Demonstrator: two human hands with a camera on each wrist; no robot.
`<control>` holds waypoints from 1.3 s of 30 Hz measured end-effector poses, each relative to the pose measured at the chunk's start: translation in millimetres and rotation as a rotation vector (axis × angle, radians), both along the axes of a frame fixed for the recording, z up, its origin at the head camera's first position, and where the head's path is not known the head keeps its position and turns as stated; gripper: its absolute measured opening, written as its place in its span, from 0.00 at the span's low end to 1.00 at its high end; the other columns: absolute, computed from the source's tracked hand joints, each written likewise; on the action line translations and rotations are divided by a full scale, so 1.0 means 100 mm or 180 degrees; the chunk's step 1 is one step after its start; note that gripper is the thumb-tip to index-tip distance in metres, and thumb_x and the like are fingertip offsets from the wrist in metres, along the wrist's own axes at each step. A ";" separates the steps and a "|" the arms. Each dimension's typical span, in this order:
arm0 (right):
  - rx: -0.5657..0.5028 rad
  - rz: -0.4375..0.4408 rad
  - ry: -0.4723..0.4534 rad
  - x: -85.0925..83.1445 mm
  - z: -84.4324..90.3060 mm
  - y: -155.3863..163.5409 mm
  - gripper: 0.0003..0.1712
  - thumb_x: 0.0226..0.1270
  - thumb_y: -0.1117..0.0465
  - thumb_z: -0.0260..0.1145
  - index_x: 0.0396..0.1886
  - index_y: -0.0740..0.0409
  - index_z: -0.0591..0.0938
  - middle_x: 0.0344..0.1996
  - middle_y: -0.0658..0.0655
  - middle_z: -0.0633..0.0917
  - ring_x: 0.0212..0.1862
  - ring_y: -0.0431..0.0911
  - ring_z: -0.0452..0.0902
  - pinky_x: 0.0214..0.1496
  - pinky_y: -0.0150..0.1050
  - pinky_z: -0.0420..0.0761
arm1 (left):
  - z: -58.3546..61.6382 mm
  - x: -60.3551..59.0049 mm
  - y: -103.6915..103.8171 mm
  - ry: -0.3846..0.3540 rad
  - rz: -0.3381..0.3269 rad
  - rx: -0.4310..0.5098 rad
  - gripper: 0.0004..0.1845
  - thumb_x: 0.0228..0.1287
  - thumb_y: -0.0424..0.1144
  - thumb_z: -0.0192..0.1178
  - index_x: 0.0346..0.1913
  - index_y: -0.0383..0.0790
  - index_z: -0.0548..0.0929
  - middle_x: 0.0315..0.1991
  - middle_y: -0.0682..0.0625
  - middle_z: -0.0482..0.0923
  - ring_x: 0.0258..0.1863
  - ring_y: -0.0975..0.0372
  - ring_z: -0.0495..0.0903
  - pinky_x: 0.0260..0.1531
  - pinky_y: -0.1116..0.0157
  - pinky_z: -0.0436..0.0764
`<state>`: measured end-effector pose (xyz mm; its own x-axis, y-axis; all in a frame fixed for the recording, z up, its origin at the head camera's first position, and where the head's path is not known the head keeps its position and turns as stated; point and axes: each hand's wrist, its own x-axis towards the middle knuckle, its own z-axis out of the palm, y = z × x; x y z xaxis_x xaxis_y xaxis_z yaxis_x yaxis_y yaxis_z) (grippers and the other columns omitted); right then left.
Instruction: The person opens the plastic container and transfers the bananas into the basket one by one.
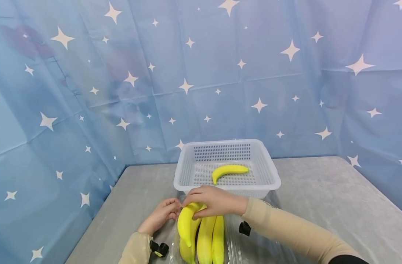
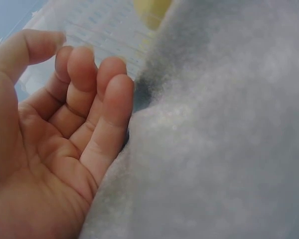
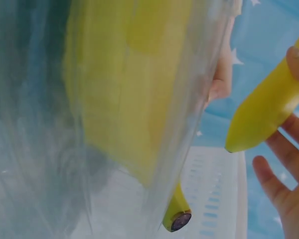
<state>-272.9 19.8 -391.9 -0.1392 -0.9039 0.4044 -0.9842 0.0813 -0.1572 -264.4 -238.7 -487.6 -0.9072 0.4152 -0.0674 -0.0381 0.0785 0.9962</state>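
Blue star-printed curtain (image 1: 204,55) is hanging behind a grey table (image 1: 323,198). At the rear of the table, a white perforated basket (image 1: 253,187) is standing upright and holding one curved yellow banana (image 1: 230,169) on its floor.

Right hand (image 1: 215,201): the thumb and fingers are gripping a banana (image 1: 185,223) near its upper end. This gripped banana is pointing toward the near edge of the table and overlapping the leftmost of several bananas (image 1: 218,240). These are lying side by side in front of the basket. Clear plastic film (image 1: 232,242) is extending to their right and, in the right wrist view, is covering much of the group; one dark stem end is projecting past its edge.

Left hand (image 1: 162,212): the thumb and index fingertip are pinching the film beside the bananas, and the remaining fingers are bending toward the palm.

Both forearms are wearing beige sleeves (image 1: 286,223), and a black wrist device (image 1: 159,249) is sitting at the left cuff.
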 end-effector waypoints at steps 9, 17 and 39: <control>0.0025 -0.0005 -0.0017 0.01 0.03 0.01 0.24 0.62 0.48 0.69 0.56 0.49 0.79 0.52 0.45 0.80 0.52 0.37 0.75 0.56 0.29 0.70 | 0.02 0.00 0.00 0.0023 0.0005 -0.0006 0.10 0.72 0.36 0.50 0.31 0.38 0.75 0.24 0.50 0.73 0.24 0.63 0.75 0.28 0.67 0.80; -0.0010 -0.0031 -0.0032 -0.02 0.05 0.01 0.25 0.62 0.47 0.69 0.57 0.48 0.79 0.52 0.44 0.80 0.51 0.37 0.75 0.54 0.29 0.71 | 0.01 -0.01 -0.01 0.0121 0.0019 -0.0068 0.10 0.73 0.36 0.50 0.31 0.40 0.76 0.26 0.52 0.73 0.24 0.64 0.75 0.29 0.68 0.79; -0.0195 0.0032 0.0040 -0.05 0.08 -0.01 0.24 0.63 0.47 0.69 0.56 0.51 0.79 0.50 0.45 0.81 0.49 0.38 0.76 0.53 0.30 0.72 | 0.02 0.03 0.00 0.0003 0.0060 0.0033 0.08 0.72 0.38 0.53 0.35 0.38 0.77 0.27 0.53 0.76 0.25 0.67 0.75 0.29 0.70 0.78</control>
